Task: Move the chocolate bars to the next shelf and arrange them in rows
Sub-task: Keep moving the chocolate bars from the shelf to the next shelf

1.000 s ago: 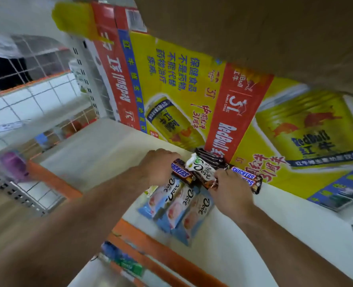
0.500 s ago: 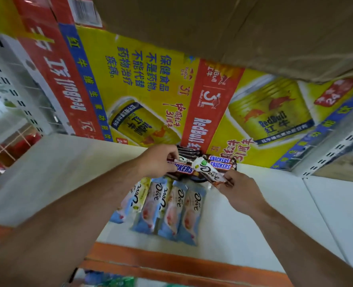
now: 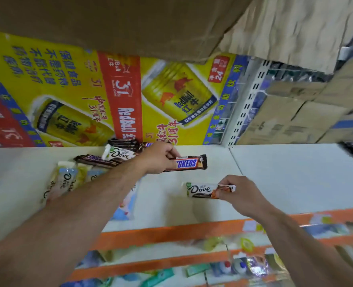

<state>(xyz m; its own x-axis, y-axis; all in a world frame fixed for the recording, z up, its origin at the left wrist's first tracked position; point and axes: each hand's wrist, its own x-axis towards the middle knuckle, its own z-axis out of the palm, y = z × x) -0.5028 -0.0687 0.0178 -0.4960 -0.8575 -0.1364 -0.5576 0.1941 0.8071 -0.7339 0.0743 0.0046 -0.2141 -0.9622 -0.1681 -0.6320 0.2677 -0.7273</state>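
My left hand [image 3: 158, 157] grips a brown Snickers bar [image 3: 189, 163] and holds it level above the white shelf [image 3: 171, 206]. Lower and to the right, my right hand [image 3: 238, 194] pinches the end of a white Dove bar [image 3: 201, 190] just over the shelf. A loose heap of chocolate bars [image 3: 117, 153] lies at the back of the shelf, a Dove and another Snickers among them. Several pale blue Dove bars [image 3: 65, 181] lie side by side at the left, partly hidden by my left forearm.
A yellow and red Red Bull carton [image 3: 84, 96] stands along the back of the shelf. A seam divides this shelf from the adjoining white shelf [image 3: 295, 172] on the right. An orange front edge [image 3: 171, 232] runs below, with stocked lower shelves [image 3: 212, 266] under it.
Both hands have come away from the heap and moved right, the left carrying a Snickers bar and the right a Dove bar. The view has swung right, showing the adjoining shelf.
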